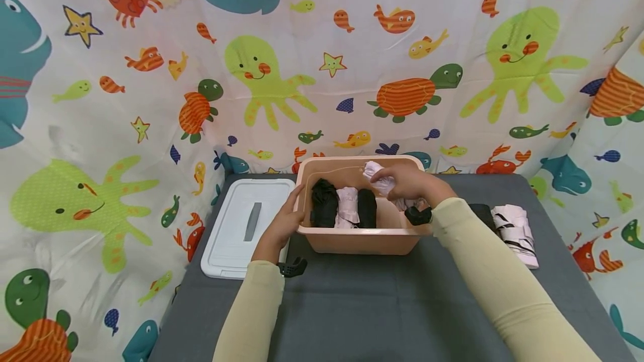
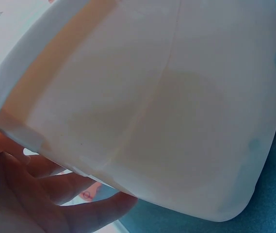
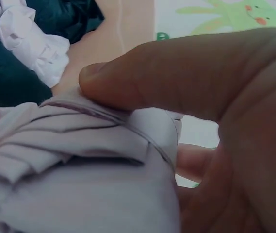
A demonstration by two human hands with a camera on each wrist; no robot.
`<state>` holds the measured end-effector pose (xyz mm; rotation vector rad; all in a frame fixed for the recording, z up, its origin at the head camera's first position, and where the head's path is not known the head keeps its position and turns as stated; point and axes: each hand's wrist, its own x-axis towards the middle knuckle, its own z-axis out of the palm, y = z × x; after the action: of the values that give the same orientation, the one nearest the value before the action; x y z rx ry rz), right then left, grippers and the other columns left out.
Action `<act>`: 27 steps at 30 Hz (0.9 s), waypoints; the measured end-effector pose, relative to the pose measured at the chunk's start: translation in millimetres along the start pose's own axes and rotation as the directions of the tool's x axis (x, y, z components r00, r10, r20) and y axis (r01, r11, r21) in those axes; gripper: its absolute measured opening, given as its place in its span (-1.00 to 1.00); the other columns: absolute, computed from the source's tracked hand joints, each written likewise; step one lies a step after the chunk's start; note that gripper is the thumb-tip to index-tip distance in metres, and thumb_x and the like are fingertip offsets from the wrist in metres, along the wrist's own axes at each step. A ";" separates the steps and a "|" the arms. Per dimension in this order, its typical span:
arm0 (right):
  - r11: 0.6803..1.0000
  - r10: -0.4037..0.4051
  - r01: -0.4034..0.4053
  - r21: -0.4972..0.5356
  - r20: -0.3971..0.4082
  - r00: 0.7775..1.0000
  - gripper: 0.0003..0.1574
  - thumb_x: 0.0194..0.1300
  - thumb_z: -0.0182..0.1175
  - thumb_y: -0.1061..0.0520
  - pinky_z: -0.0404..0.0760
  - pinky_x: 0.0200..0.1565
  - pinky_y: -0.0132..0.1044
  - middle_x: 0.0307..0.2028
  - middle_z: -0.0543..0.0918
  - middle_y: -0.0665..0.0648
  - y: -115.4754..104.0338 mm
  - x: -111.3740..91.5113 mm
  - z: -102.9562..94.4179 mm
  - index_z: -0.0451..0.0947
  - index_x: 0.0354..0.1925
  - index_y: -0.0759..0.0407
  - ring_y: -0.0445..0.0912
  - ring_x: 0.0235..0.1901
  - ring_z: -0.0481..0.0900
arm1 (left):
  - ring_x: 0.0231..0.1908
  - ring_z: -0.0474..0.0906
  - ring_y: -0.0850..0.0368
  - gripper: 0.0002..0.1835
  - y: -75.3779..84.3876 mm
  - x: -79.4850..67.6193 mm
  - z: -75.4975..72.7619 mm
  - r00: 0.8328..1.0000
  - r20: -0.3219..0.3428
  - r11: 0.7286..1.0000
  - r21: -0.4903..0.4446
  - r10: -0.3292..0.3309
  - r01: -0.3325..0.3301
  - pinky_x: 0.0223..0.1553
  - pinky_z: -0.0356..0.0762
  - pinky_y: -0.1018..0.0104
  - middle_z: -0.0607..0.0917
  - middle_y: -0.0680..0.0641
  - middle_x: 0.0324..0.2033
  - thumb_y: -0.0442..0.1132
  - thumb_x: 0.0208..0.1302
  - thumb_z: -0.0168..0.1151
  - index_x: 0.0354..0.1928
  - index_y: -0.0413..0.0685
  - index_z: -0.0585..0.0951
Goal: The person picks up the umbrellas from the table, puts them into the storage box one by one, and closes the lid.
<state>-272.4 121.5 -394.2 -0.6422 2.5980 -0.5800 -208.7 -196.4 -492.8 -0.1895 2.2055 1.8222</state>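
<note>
A peach plastic bin stands at the back of the table. My left hand holds its left end; in the left wrist view the fingers lie against the outer wall below the rim. Above the bin's right half, my right hand pinches a pale pink rolled cloth, its folds under the thumb. Inside, side by side at the left, are a black roll, a pink roll and another black roll. More pale cloth shows below my right hand, partly hidden.
Left of the bin lies a white lid with a grey handle. To the right, a black folded cloth and a pink one with dark stripes rest on the grey table. A sea-animal printed curtain hangs close behind.
</note>
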 end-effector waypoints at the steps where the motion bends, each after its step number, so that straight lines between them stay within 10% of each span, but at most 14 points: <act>1: 1.000 0.012 -0.012 0.006 0.010 1.000 -0.28 0.06 0.31 0.23 0.58 -0.29 -0.25 0.18 0.51 0.25 -0.2 1.8 1.4 0.52 0.22 -0.14 0.12 -0.07 0.47 | 0.38 0.19 -0.26 -0.13 1.0 -0.4 -0.2 1.000 0.004 1.000 -0.001 -0.005 0.005 0.19 0.34 -0.27 0.06 -0.14 0.48 -0.50 0.25 -0.10 0.47 0.53 0.07; 10: 0.993 0.079 -0.087 0.085 0.094 0.992 -0.22 0.03 0.30 0.31 0.56 -0.49 -0.36 0.24 0.46 0.27 5.3 19.0 15.7 0.50 0.24 -0.11 0.08 -0.15 0.49 | 0.42 0.10 -0.30 -0.15 21.0 -14.1 0.3 0.999 0.043 1.000 0.014 -0.019 0.018 0.23 0.29 -0.27 0.00 -0.21 0.50 -0.51 0.28 -0.12 0.53 0.30 -0.03; 18: 0.975 0.169 -0.184 0.124 0.123 0.978 -0.20 0.02 0.34 0.30 0.52 -0.58 -0.35 0.29 0.40 0.28 9.9 27.2 28.6 0.50 0.25 -0.13 -0.03 -0.49 0.48 | 0.41 0.11 -0.22 -0.18 3.6 -1.8 0.6 1.000 -0.002 1.000 0.006 -0.010 0.010 0.21 0.31 -0.29 0.03 -0.13 0.50 -0.45 0.31 -0.10 0.49 0.45 0.04; 27: 0.960 0.202 -0.229 0.161 0.169 0.965 -0.23 0.04 0.37 0.23 0.40 -0.62 -0.36 -0.14 0.63 0.21 18.8 34.6 38.6 0.48 0.26 0.04 -0.12 -0.66 0.36 | 0.40 0.13 -0.21 -0.17 -0.1 -1.4 1.2 1.000 -0.026 1.000 0.016 0.003 -0.003 0.19 0.35 -0.28 0.04 -0.08 0.50 -0.45 0.27 -0.10 0.47 0.52 0.08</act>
<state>-289.0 107.7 -445.0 -0.3244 2.3987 -0.6577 -207.2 -195.3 -492.7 -0.2079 2.2386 1.8126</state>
